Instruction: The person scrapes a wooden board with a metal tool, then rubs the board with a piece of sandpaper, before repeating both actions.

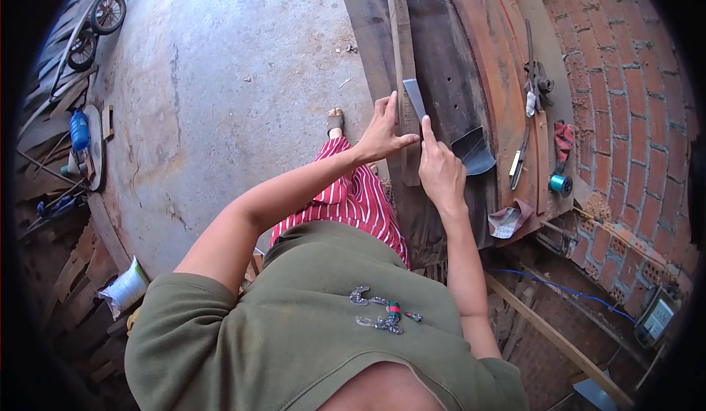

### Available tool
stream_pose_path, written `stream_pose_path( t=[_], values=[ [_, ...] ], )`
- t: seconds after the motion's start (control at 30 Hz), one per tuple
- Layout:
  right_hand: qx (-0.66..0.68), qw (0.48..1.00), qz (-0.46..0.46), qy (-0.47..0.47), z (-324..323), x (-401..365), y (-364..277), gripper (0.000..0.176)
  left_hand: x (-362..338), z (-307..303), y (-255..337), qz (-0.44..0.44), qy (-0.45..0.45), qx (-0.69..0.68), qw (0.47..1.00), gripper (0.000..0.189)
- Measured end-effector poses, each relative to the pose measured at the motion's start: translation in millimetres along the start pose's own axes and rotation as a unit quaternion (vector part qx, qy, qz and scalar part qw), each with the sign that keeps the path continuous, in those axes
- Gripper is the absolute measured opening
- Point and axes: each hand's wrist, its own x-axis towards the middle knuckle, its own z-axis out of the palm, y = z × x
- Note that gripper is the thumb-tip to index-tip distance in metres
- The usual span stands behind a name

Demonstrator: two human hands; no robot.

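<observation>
A long narrow wooden strip (409, 157) lies along the edge of the worn wooden work surface in front of me. My left hand (384, 133) holds it, with the fingers along its left side and the thumb across it. My right hand (443, 172) is closed round the handle of a knife (415, 98), the index finger stretched along its back. The handle is hidden in my fist. The knife's broad pale blade points away from me, right beside the strip. A dark curved sheet (476, 151) lies to the right of my right hand.
A green thread spool (560, 184), a red-and-grey object (563, 143), a folded sandpaper piece (510, 220) and metal tools lie on the right, by a brick wall (625, 109). Concrete floor (243, 80) spreads left, with two wheels (108, 13) and stacked wood beyond.
</observation>
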Motion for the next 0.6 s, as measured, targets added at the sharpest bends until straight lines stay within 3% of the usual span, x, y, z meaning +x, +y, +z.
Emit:
stream_pose_path(
  t=[0.1, 0.27, 0.47, 0.6],
  values=[
    [0.025, 1.0, 0.011, -0.008, 3.3, 13.7, 0.9, 0.054, 18.1, 11.5, -10.0, -0.007, 0.022, 0.076, 0.997, 0.121],
    [0.049, 0.998, 0.029, 0.007, -9.0, 98.1, -19.9, 0.05, 32.9, 12.1, -0.3, -0.061, 0.022, 0.076, 0.995, 0.117],
    [0.018, 0.998, 0.05, -0.04, -6.2, 60.4, -19.0, 0.058, 71.4, -4.3, -0.7, -0.066, 0.065, 0.06, 0.994, 0.117],
    [0.025, 0.999, 0.035, -0.002, -5.2, 116.0, -26.6, 0.058, 76.3, -4.1, -3.1, -0.07, 0.042, 0.061, 0.995, 0.116]
  ],
)
